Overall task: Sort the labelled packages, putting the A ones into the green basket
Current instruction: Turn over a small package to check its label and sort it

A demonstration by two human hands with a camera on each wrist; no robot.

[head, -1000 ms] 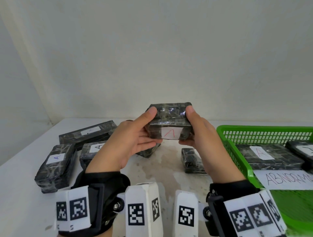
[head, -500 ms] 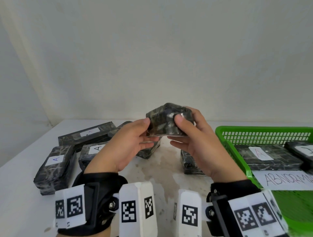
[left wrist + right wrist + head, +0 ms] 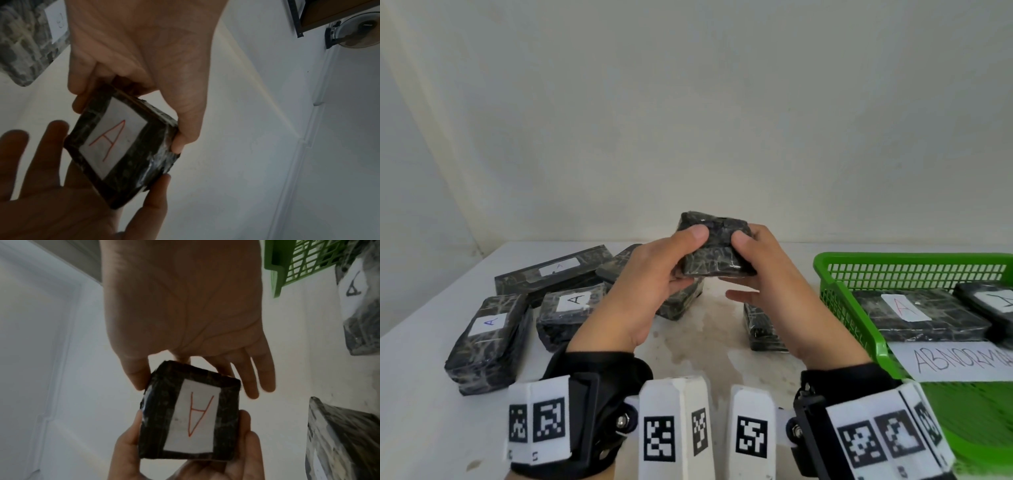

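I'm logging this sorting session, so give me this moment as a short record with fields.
held item: small black package, lifted above the table
label: red A, facing down toward the wrists
left hand: grips the package
right hand: grips the package
green basket: at right, holds an A package

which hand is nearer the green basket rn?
Right. The right hand grips the held package just left of the green basket rim. The left hand grips the same package from its far side, farther from the basket.
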